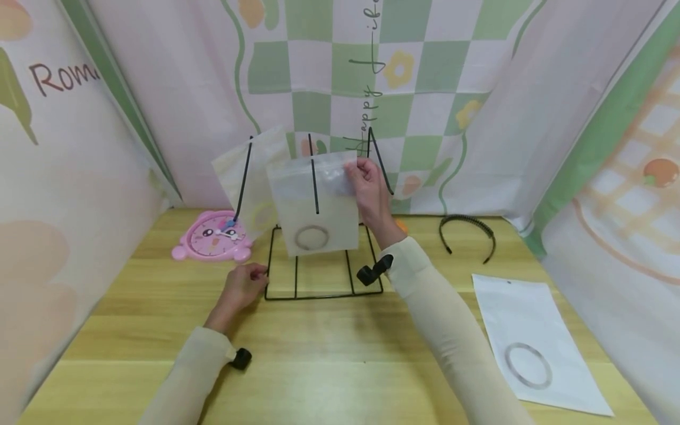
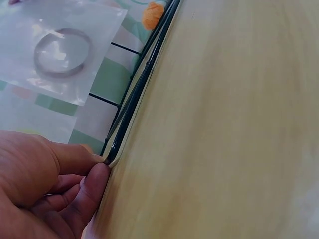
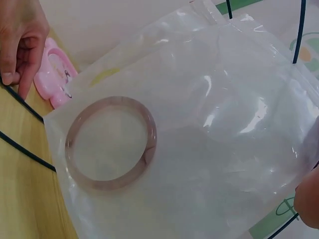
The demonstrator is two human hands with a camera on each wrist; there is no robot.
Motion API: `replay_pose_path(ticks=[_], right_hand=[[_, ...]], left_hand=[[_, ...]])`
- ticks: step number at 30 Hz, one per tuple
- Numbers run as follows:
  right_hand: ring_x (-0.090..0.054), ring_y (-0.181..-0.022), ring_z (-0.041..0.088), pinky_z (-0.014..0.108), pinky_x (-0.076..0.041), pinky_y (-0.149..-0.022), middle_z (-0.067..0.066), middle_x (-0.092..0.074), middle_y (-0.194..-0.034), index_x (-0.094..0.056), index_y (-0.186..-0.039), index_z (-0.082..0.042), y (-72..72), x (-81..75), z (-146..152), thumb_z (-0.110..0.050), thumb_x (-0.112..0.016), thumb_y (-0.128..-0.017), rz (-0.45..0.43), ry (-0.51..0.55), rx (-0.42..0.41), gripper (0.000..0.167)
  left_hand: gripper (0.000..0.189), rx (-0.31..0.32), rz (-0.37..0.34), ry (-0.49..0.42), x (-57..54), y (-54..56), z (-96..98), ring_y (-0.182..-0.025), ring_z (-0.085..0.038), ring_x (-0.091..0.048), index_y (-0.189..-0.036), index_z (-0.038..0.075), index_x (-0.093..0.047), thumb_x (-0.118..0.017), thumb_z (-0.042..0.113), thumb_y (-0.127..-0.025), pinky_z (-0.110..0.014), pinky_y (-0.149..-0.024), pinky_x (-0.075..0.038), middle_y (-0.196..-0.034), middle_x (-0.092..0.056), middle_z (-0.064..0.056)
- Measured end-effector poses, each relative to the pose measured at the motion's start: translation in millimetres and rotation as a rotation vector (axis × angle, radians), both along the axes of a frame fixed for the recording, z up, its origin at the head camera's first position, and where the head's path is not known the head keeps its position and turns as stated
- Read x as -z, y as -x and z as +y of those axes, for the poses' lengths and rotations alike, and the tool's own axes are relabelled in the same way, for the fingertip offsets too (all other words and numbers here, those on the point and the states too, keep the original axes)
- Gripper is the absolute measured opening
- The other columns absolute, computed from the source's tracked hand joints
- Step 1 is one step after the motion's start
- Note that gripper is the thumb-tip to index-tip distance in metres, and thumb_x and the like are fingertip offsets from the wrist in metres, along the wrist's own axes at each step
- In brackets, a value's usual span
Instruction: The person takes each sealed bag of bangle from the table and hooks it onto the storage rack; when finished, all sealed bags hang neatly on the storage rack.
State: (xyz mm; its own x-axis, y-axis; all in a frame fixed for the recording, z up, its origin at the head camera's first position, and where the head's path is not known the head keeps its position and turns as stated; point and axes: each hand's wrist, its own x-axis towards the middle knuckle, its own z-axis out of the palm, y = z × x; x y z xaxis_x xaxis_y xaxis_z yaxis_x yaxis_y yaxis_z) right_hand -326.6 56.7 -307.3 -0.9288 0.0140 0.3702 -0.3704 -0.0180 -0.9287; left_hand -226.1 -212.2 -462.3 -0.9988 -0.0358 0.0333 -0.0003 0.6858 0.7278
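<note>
A black wire display rack [image 1: 323, 297] stands on the table with upright prongs. My left hand [image 1: 241, 290] pinches the front left corner of its base between thumb and finger. My right hand [image 1: 370, 192] holds the top right corner of a translucent zip bag [image 1: 334, 218], which hangs at the middle prong [image 1: 314, 189]. Inside this bag lies a brownish-pink bangle [image 3: 110, 185], near the bottom. Another translucent bag [image 1: 234, 177] hangs tilted at the left prong [image 1: 244, 177], with a yellow ring shape in it. The right prong [image 1: 379, 159] carries no bag.
A pink clock [image 1: 211, 251] sits behind the rack's left side. At the right are a black headband [image 1: 467, 218] and a white bag [image 1: 531, 313] holding a pale bangle. Something orange [image 1: 401, 226] shows behind my right wrist. Printed curtains [image 1: 441, 71] enclose the table.
</note>
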Motion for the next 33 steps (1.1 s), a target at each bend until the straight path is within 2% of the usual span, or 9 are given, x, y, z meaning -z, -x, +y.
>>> replay_pose_path(ticks=[7, 14, 20, 28, 33], right_hand=[[-0.061, -0.092, 0.017, 0.031, -0.051, -0.079, 0.006, -0.065, -0.101, -0.062, -0.108, -0.004, 10.8, -3.0, -4, -0.026, -0.06, -0.098, -0.019, -0.007, 0.016, 0.024], [-0.061, -0.09, 0.018, 0.03, -0.053, -0.076, 0.008, -0.066, -0.103, -0.064, -0.109, -0.005, 23.6, -2.5, -8, -0.028, -0.062, -0.096, -0.054, 0.005, 0.052, 0.026], [-0.063, -0.091, 0.021, 0.033, -0.055, -0.076, 0.013, -0.066, -0.108, -0.064, -0.106, -0.002, 32.1, -4.4, -13, -0.022, -0.063, -0.096, -0.012, 0.062, 0.053, 0.022], [-0.063, -0.093, 0.019, 0.034, -0.055, -0.08, 0.01, -0.066, -0.107, -0.064, -0.11, -0.002, 42.8, -11.6, -18, -0.024, -0.063, -0.096, -0.019, 0.065, 0.063, 0.026], [-0.063, -0.094, 0.018, 0.033, -0.055, -0.082, 0.01, -0.067, -0.109, -0.064, -0.112, -0.003, 46.3, -13.0, -19, -0.024, -0.062, -0.096, -0.06, 0.052, 0.079, 0.026]], left_hand=[[0.032, 0.008, 0.002, -0.015, -0.2, -0.7, -1.2, -0.08, -0.021, -0.059, -0.117, -0.002, -0.067, -0.066, 0.007, -0.087, -0.031, -0.071, -0.052, -0.096, -0.07, -0.013], [0.033, 0.002, -0.036, -0.035, 1.8, -0.5, -1.3, -0.079, -0.019, -0.058, -0.119, -0.001, -0.066, -0.066, 0.007, -0.087, -0.029, -0.068, -0.052, -0.096, -0.068, -0.01], [0.033, -0.001, -0.026, -0.029, -0.2, -0.3, -1.9, -0.08, -0.019, -0.059, -0.119, -0.002, -0.066, -0.066, 0.008, -0.087, -0.032, -0.072, -0.054, -0.096, -0.069, -0.011], [0.036, 0.01, -0.016, -0.03, -3.1, 0.0, -1.5, -0.084, -0.021, -0.061, -0.118, -0.002, -0.066, -0.07, 0.009, -0.084, -0.038, -0.081, -0.055, -0.099, -0.07, -0.013], [0.036, 0.006, -0.04, -0.052, -0.1, -0.2, -1.1, -0.079, -0.018, -0.06, -0.119, -0.001, -0.065, -0.07, 0.009, -0.084, -0.032, -0.075, -0.054, -0.096, -0.069, -0.011]])
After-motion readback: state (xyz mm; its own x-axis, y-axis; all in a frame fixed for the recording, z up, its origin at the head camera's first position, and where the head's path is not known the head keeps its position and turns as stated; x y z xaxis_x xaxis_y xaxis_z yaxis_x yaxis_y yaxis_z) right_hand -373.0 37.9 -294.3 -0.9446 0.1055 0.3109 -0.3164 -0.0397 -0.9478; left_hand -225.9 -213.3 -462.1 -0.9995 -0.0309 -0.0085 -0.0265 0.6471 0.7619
